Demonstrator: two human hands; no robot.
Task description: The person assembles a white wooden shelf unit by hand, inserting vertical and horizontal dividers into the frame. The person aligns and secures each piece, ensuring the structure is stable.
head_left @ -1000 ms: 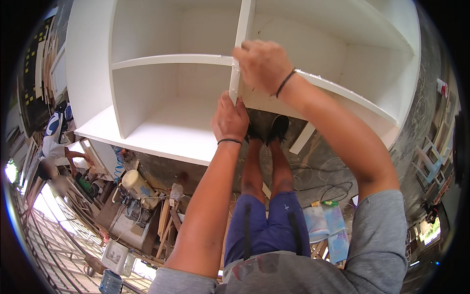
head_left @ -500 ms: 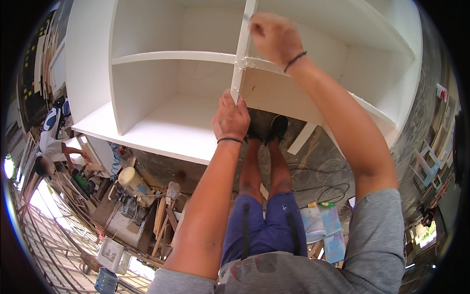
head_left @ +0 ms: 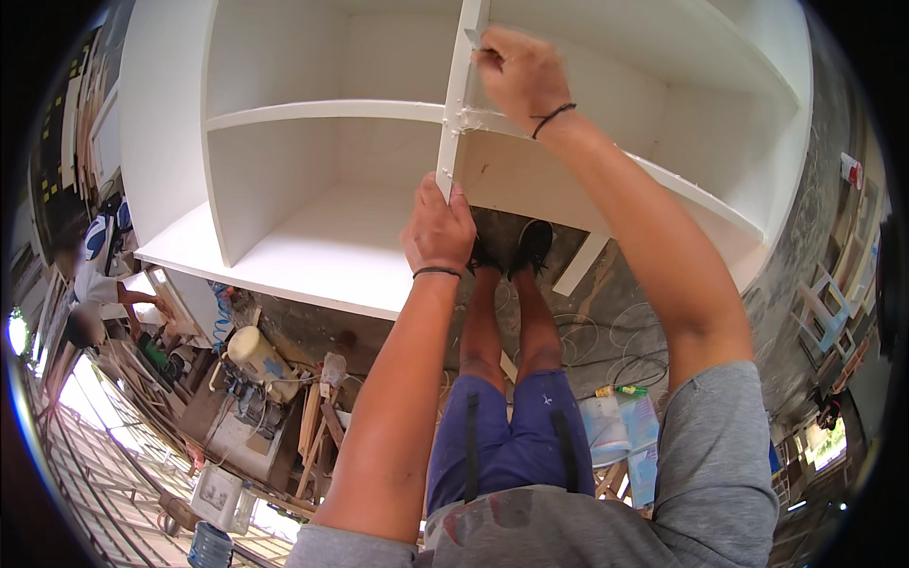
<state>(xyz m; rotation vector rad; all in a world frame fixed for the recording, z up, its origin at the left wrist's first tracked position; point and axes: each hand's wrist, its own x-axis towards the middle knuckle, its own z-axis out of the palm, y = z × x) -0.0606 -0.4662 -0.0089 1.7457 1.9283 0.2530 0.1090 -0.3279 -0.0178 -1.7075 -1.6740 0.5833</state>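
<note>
A large white shelf unit [head_left: 308,204] with several compartments fills the upper part of the view. My left hand [head_left: 436,230] is closed round the lower end of its upright divider [head_left: 454,106]. Near the divider's upper part, my right hand [head_left: 522,76] is closed on a small flat blade [head_left: 472,39] whose pale tip sticks out past the fingers toward the divider's front edge. The rest of the blade is hidden in the fist. Small white crumbs and rough flakes sit along the divider edge and where the shelf board [head_left: 327,112] joins it.
My shoes stand on the dark floor below the unit, near a white board [head_left: 580,264]. A cream tank compressor [head_left: 262,360] and wood offcuts [head_left: 310,426] stand at lower left. Cables [head_left: 625,364] lie on the floor. A co-worker [head_left: 104,284] handles a panel at far left.
My right hand has shifted slightly left and down, and the blade tip shows more clearly. The left hand keeps its hold on the divider. The whole view has shifted a little.
</note>
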